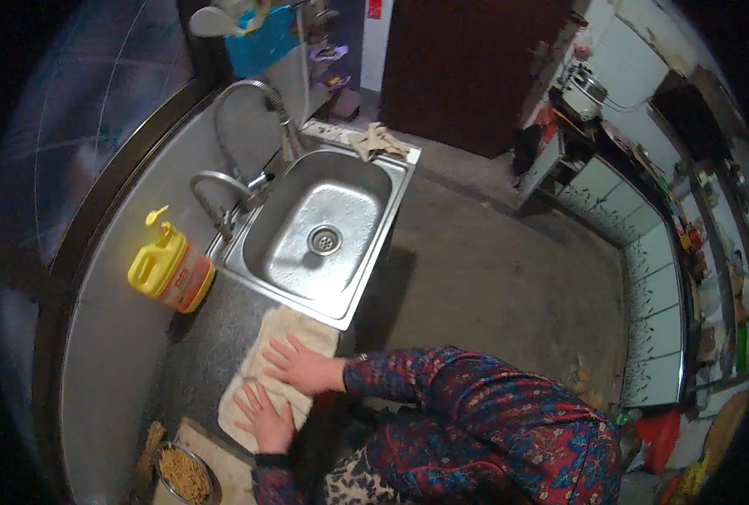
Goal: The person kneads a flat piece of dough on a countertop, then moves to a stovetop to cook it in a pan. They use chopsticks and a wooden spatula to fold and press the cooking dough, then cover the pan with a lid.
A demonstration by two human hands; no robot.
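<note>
A beige cloth [298,328] lies spread on the dark counter, beside the near edge of the steel sink [355,252]. My left hand [264,420] rests flat on the lower part of the cloth, fingers spread. Farther up, nearer the sink, my right hand [305,366] also presses flat on it with its fingers apart. Neither hand grips anything visible. The sink basin holds no dishes and has water drops on its bottom.
A yellow jug with a pump [172,268] stands left of the sink, near the curved taps [223,208]. Below the cloth, a metal bowl of brown food pieces [185,473] sits by a wooden board [232,467]. A crumpled cloth [377,144] lies on the sink's far edge.
</note>
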